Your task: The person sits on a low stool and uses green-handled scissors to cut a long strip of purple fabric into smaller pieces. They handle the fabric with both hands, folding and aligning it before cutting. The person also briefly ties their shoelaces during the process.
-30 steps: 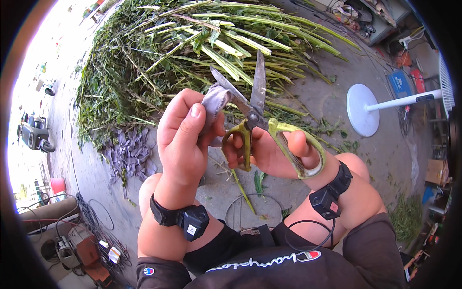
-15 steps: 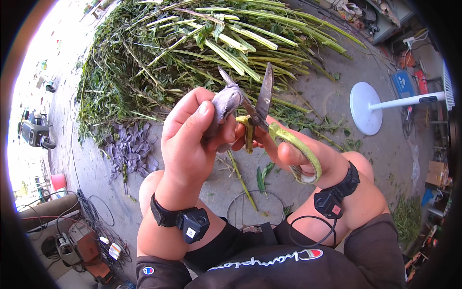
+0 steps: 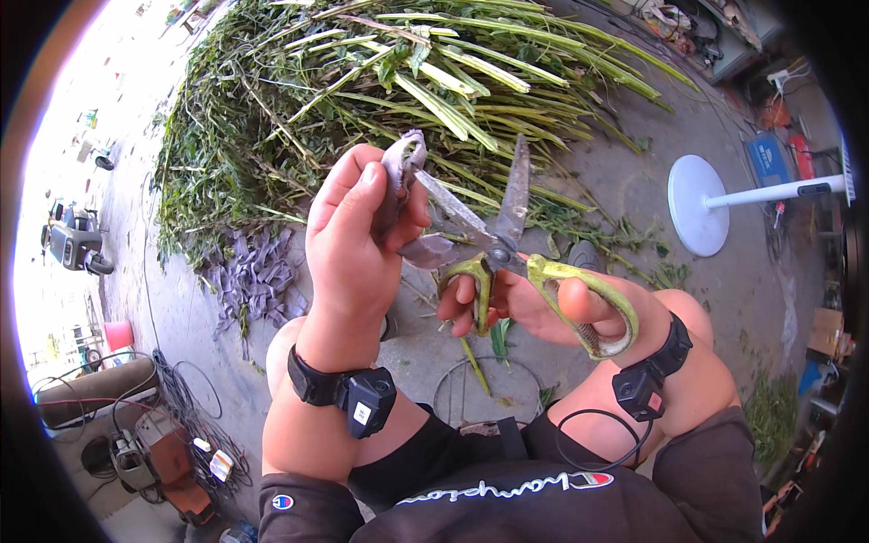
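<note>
My left hand (image 3: 348, 231) is closed around a folded piece of grey-purple cloth (image 3: 405, 163). The cloth's upper end is bent over, with a gap in the fold, and another flap (image 3: 429, 252) hangs out below my fingers. In my right hand (image 3: 539, 312) is a pair of scissors (image 3: 500, 256) with yellow-green handles. My thumb goes through one loop and my fingers through the other. The worn blades stand spread apart, pointing up and away from me. The left blade's tip lies close beside the cloth; whether they touch, I cannot tell.
A large heap of cut leafy stems (image 3: 362, 100) covers the floor ahead. Left of my knees lies a pile of grey-purple cloth strips (image 3: 253, 281). A white round stand base (image 3: 697, 205) is at right, a wire ring (image 3: 486, 398) between my legs, cables and machinery (image 3: 158, 443) lower left.
The scissors have moved down and slightly right, and their blades are spread a little wider. The cloth in my left hand has turned, so its folded upper end and lower flap show more.
</note>
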`<action>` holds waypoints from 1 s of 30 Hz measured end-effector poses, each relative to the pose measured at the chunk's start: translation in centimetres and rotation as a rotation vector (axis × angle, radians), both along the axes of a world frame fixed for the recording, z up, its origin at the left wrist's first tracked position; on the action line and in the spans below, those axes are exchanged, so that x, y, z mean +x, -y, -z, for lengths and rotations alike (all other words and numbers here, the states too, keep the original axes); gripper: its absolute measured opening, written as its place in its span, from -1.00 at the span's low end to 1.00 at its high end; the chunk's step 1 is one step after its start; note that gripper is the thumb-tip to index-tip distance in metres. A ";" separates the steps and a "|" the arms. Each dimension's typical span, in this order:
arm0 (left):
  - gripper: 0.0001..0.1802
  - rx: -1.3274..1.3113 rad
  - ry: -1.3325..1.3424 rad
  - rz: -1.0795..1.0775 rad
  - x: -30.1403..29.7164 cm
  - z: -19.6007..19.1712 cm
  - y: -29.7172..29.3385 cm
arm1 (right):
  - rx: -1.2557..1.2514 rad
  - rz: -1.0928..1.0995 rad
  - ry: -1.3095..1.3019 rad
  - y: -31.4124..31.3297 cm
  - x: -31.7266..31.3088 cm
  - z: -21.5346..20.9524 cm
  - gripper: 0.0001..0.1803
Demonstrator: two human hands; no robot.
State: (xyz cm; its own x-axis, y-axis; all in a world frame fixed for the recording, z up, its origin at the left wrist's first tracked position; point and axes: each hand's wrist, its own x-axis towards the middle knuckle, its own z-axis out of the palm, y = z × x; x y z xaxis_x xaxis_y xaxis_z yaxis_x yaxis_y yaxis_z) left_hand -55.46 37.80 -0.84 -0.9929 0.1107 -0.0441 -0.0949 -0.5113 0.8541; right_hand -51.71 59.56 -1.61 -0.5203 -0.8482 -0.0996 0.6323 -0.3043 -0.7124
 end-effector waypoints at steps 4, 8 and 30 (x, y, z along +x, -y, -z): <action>-0.80 -0.157 0.009 -0.054 0.6 -0.6 -1.6 | -0.068 0.052 -0.007 -0.2 0.4 0.7 -0.11; -0.79 -0.291 -0.081 -0.043 0.9 -0.1 -1.6 | -0.110 0.069 0.023 -0.2 0.6 1.2 -0.11; -0.82 -0.626 -0.313 -0.114 1.8 -1.2 -0.8 | -0.096 0.029 0.060 -0.2 0.8 1.1 -0.17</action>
State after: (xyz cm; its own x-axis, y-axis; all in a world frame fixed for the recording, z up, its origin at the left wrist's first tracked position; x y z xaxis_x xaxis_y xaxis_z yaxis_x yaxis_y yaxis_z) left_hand -53.67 38.62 0.31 -0.9732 0.0523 0.2241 0.2281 0.0921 0.9693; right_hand -50.87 59.73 -2.66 -0.5405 -0.8398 -0.0502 0.6628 -0.3883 -0.6403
